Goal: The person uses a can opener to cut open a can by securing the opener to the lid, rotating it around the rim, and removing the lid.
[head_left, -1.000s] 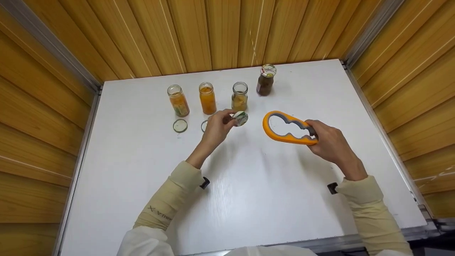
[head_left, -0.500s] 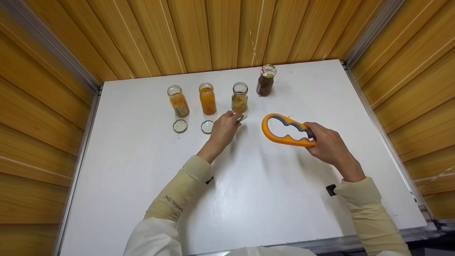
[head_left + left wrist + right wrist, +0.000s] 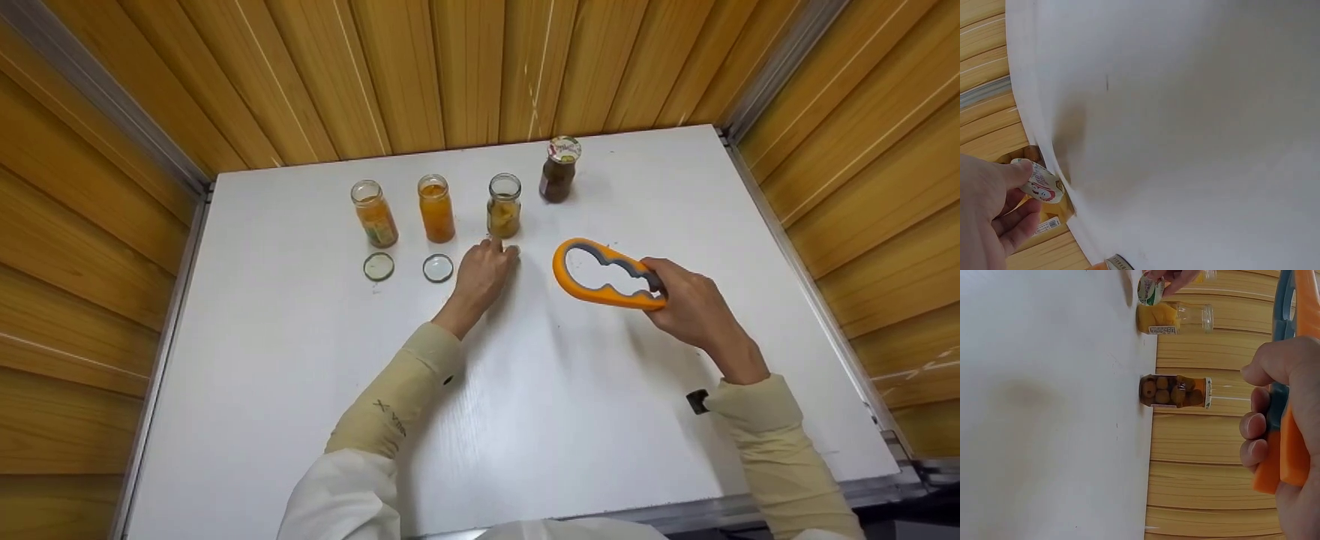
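My left hand (image 3: pixel 481 274) pinches a jar lid (image 3: pixel 1043 183) between thumb and fingers. The lid stands tilted, its printed face showing in both wrist views; in the head view the hand mostly hides it. Just behind these fingers is an uncovered jar of yellow fruit (image 3: pixel 504 214). On the right, my right hand (image 3: pixel 694 307) grips an orange and grey jar opener (image 3: pixel 611 298) by its handle end, held above the table. A capped jar of dark round fruit (image 3: pixel 1172 391) stands farther back, apart from both hands.
Two more uncovered jars stand to the left, one with orange contents (image 3: pixel 437 214) and another with a label (image 3: pixel 377 221). Before them lie two loose lids, a left one (image 3: pixel 379 266) and a right one (image 3: pixel 438 268). Wooden panels (image 3: pixel 465 67) border the white table (image 3: pixel 300 390).
My left hand has shifted right and slightly lower with the lid, which has turned from face-up to edge-on in the head view. The right hand and jar opener have barely moved.
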A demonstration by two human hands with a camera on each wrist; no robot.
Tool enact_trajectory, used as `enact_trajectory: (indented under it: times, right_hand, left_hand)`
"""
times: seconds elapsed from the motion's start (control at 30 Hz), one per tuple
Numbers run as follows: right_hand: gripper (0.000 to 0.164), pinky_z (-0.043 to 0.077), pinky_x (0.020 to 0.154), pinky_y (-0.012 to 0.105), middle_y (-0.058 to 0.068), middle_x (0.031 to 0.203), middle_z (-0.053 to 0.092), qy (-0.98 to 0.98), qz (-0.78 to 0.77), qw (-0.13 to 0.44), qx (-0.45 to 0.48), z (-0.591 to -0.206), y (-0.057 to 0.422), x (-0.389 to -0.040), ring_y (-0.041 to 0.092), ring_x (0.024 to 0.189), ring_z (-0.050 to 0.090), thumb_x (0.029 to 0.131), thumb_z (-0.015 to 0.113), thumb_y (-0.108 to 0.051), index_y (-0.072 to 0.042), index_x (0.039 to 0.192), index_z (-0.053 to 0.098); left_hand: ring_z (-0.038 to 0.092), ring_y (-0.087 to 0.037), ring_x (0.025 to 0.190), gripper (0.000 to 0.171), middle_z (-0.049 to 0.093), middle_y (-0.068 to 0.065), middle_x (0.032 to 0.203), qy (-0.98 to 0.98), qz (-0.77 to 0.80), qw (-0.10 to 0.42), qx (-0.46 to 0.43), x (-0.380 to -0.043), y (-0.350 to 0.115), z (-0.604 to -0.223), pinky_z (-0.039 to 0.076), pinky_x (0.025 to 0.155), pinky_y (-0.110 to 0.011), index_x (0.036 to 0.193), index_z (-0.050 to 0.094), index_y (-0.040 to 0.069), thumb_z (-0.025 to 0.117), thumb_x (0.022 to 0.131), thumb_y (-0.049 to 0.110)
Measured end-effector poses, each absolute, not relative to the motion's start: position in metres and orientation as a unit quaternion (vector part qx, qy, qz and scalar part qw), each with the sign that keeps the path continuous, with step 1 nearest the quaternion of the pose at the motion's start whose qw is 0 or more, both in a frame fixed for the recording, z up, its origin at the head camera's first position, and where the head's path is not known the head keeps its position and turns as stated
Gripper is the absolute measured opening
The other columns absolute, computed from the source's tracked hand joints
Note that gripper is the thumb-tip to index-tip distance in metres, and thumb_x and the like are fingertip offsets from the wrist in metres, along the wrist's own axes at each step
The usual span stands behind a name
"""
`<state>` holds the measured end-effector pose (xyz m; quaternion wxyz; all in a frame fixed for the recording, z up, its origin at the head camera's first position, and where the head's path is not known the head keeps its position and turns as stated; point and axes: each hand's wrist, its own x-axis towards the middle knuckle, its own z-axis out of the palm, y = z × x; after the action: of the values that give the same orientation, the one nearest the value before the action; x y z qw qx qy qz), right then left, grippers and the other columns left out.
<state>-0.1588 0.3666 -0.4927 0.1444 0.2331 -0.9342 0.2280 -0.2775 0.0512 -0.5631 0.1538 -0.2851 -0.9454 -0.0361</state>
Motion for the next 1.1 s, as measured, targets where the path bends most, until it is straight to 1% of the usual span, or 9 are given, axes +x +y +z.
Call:
enact_trajectory:
  times: [0.2,0.4,0.53,0.63,0.73,0.97,1.1]
  right_hand:
    - [0.052,0.058,0.061,0.040,0.014,0.090,0.066,-0.933,0.230,0.146,0.236,-0.494,0.368,-0.158,0.020,0.067,0.056,0.077,0.082,0.007,0.005,0.125,0.061]
    - [0.051,0.058,0.061,0.040,0.014,0.090,0.067,-0.932,0.230,0.150,0.235,-0.495,0.369,-0.157,0.020,0.067,0.056,0.078,0.081,0.007,0.006,0.124,0.061]
    - [0.048,0.055,0.057,0.037,0.012,0.089,0.066,-0.929,0.227,0.165,0.243,-0.497,0.372,-0.157,0.018,0.066,0.056,0.078,0.079,0.008,0.006,0.122,0.061]
    - [0.046,0.053,0.056,0.037,0.012,0.089,0.065,-0.926,0.224,0.173,0.249,-0.498,0.373,-0.158,0.018,0.065,0.056,0.078,0.077,0.009,0.007,0.121,0.062]
    - [0.046,0.054,0.056,0.037,0.013,0.089,0.065,-0.926,0.225,0.173,0.249,-0.499,0.375,-0.157,0.018,0.065,0.056,0.078,0.077,0.009,0.007,0.121,0.062]
    - [0.046,0.055,0.056,0.038,0.013,0.088,0.065,-0.928,0.226,0.172,0.240,-0.498,0.378,-0.155,0.019,0.065,0.056,0.079,0.079,0.008,0.007,0.121,0.061]
    - [0.049,0.056,0.057,0.038,0.014,0.088,0.065,-0.929,0.226,0.170,0.238,-0.499,0.381,-0.154,0.019,0.065,0.055,0.078,0.080,0.008,0.008,0.122,0.060]
  left_hand:
    - [0.069,-0.028,0.087,0.022,0.071,-0.014,0.101,-0.947,-0.016,0.128,-0.293,-0.277,0.052,-0.568,0.058,0.073,-0.038,0.111,0.078,0.014,0.064,0.097,0.003]
    - [0.068,-0.029,0.086,0.024,0.072,-0.012,0.096,-0.941,-0.004,0.140,-0.307,-0.274,0.051,-0.576,0.057,0.072,-0.040,0.105,0.081,0.018,0.063,0.097,0.005]
    - [0.068,-0.030,0.087,0.026,0.072,-0.012,0.096,-0.941,0.011,0.134,-0.311,-0.272,0.051,-0.578,0.057,0.073,-0.041,0.105,0.081,0.019,0.060,0.098,0.007]
    - [0.068,-0.031,0.087,0.026,0.071,-0.012,0.095,-0.941,0.010,0.135,-0.311,-0.271,0.050,-0.581,0.056,0.073,-0.042,0.102,0.082,0.019,0.059,0.098,0.006]
    - [0.068,-0.030,0.085,0.025,0.071,-0.011,0.093,-0.941,0.005,0.143,-0.308,-0.271,0.049,-0.583,0.056,0.071,-0.042,0.099,0.081,0.017,0.059,0.097,0.005]
    - [0.067,-0.029,0.084,0.020,0.070,-0.010,0.092,-0.939,-0.012,0.165,-0.302,-0.269,0.047,-0.584,0.056,0.070,-0.040,0.101,0.079,0.013,0.060,0.096,0.006]
    - [0.067,-0.028,0.085,0.019,0.070,-0.010,0.094,-0.941,-0.020,0.162,-0.297,-0.268,0.045,-0.584,0.056,0.071,-0.040,0.102,0.078,0.011,0.061,0.096,0.005]
